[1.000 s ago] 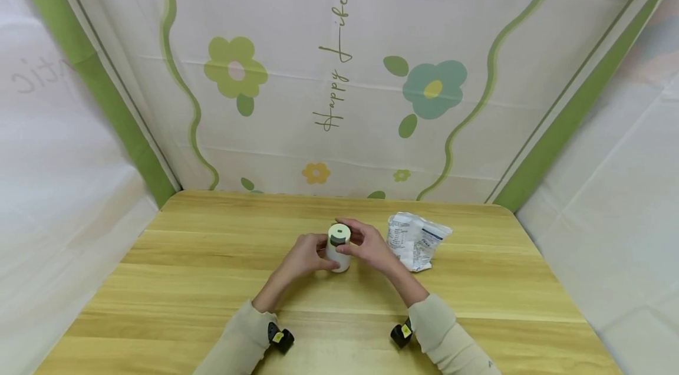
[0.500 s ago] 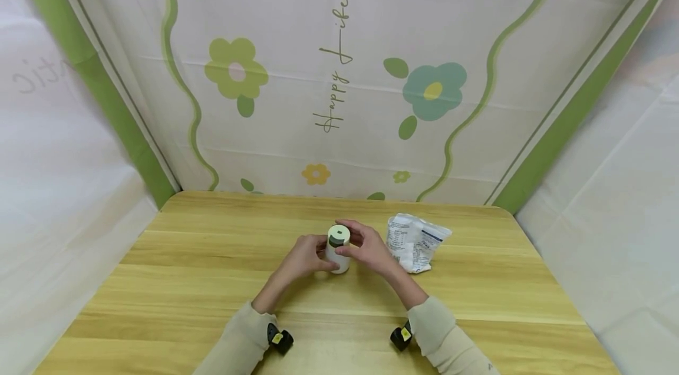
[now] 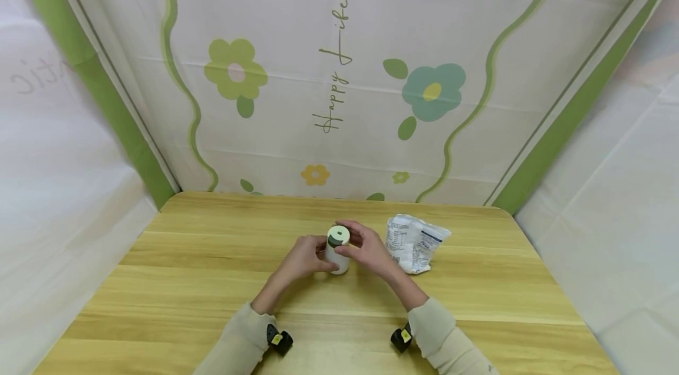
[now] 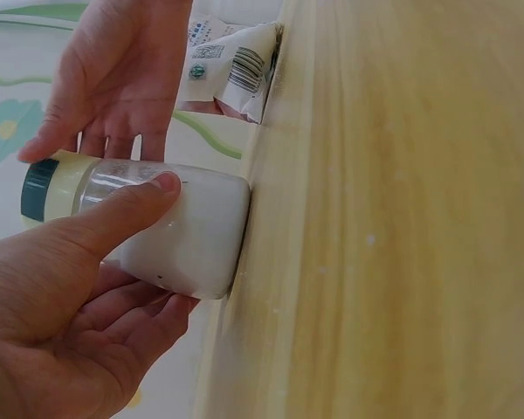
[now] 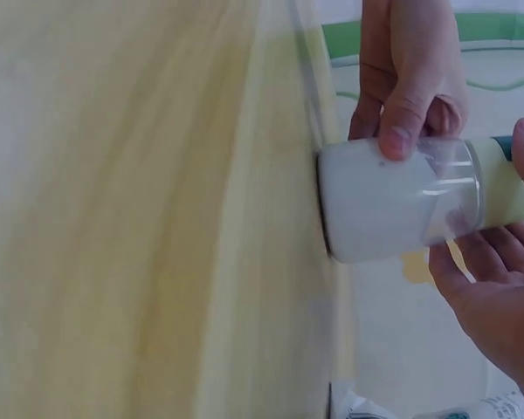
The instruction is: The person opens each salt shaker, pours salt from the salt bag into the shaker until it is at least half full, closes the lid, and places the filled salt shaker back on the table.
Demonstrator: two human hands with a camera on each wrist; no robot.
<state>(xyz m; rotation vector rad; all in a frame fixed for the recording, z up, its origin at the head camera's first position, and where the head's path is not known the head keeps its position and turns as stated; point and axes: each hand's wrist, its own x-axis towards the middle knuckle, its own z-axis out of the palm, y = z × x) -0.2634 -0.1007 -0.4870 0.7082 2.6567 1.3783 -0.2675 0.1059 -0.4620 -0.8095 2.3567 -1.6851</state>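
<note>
A clear jar [image 3: 338,263] filled mostly with white contents stands upright on the wooden table, shown sideways in both wrist views. Its cream lid [image 4: 68,185] has a dark green patch [image 4: 38,189] at the edge. My left hand [image 3: 303,257] grips the jar's body, the thumb lying across the front and the fingers behind, as the left wrist view shows. Up at the lid, my right hand [image 3: 370,250] holds on with the thumb at the front and fingers around the far side. Part of the lid is hidden by that thumb.
To the right of the jar, a crumpled white packet [image 3: 415,243] with printed text and a barcode sits on the table [image 3: 212,280]. A flower-printed fabric wall [image 3: 339,145] rises behind the table's back edge, with more fabric at both sides.
On the lid, the dark green patch has shifted slightly to the left. Both hands keep nearly the same place on the jar, and the packet stays put.
</note>
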